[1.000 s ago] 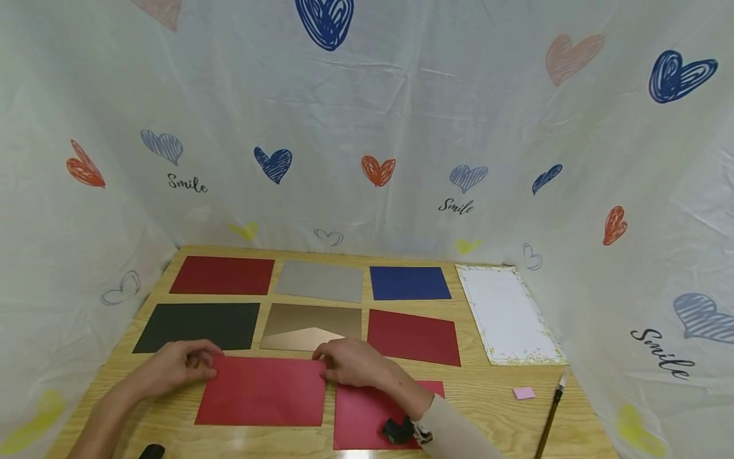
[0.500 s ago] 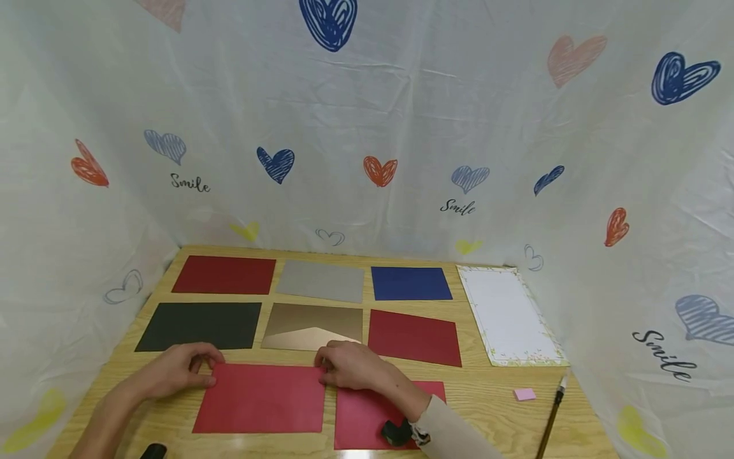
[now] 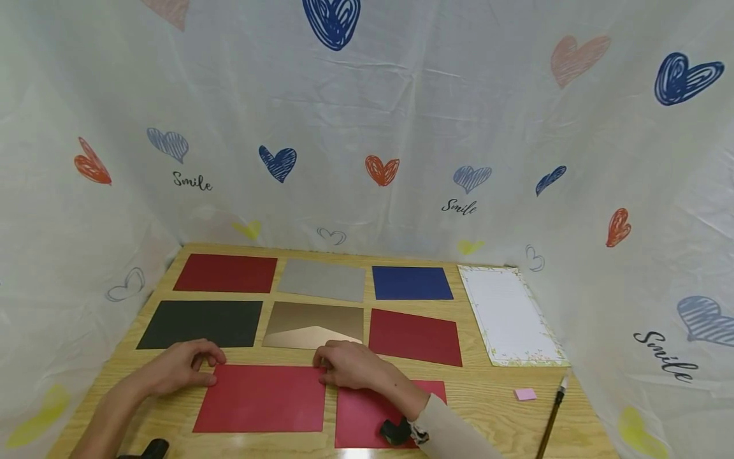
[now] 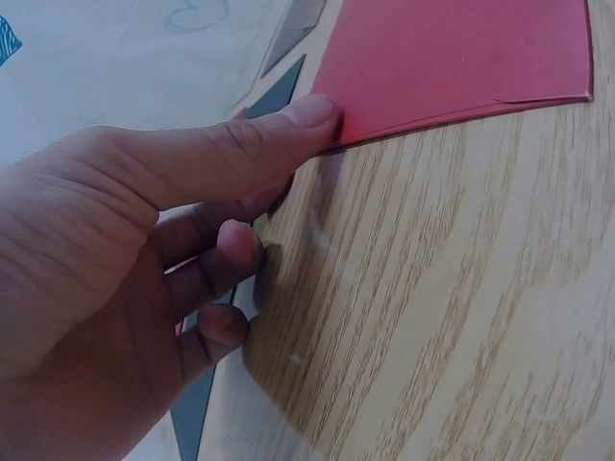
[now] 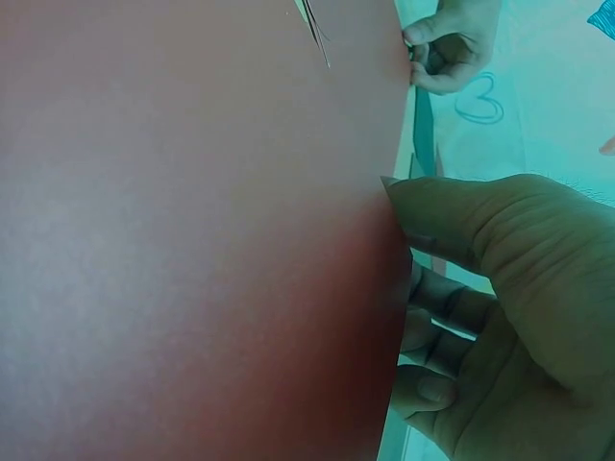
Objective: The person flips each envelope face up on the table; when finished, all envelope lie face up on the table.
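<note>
While a black object [image 3: 155,449], cut off below, shows more than before, the right forearm [image 3: 401,392] partly hides a flat red paper rectangle [image 3: 360,421]. Beside it, another red paper rectangle [image 3: 260,401] has shifted slightly nearer on the wooden counter [image 3: 476,408], its far corners pinched by left hand [image 3: 174,370] and right hand [image 3: 352,364].

A person's left hand [image 3: 180,370] pinches the far left corner of a red rectangular paper sheet [image 3: 264,398]; the right hand [image 3: 351,364] pinches its far right corner; just right of that sheet, partly hidden by the right forearm [image 3: 406,395], lies a second red rectangular sheet [image 3: 357,421]; beyond the pinched sheet lie a blackish-green rectangular sheet [image 3: 201,324] and a shiny gold rectangular sheet [image 3: 314,315]; well to its right lies a slim brown-handled brush [image 3: 552,415].
</note>
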{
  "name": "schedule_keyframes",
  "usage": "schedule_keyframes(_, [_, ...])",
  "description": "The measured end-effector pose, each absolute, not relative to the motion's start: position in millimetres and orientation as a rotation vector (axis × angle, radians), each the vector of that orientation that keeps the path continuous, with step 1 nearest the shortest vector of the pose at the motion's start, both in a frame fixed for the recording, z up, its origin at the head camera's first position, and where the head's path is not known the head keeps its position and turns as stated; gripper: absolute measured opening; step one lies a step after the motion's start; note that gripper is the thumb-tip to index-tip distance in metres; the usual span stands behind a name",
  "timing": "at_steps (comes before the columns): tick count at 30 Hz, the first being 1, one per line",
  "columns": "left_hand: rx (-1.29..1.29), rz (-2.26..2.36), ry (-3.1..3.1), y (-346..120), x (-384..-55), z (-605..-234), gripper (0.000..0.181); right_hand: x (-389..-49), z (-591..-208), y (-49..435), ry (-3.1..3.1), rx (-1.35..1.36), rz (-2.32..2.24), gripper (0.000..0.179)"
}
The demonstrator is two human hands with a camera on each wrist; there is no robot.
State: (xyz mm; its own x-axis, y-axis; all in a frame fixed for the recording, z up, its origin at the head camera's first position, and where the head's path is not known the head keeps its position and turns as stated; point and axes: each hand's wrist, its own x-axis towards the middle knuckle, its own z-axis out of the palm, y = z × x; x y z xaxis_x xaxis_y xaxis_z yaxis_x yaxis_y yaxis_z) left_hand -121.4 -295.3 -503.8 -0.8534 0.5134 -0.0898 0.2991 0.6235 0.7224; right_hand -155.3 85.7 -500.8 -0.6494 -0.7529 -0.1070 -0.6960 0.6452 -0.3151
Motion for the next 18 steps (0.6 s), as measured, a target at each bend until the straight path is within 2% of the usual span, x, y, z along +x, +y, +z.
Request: schedule_keyframes(18, [0.624, 1.058, 2.557, -294.6, -122.2, -505.0, 0.028, -155.7, -502.3, 85.4, 2.630, -1.175, -0.352, 0.021])
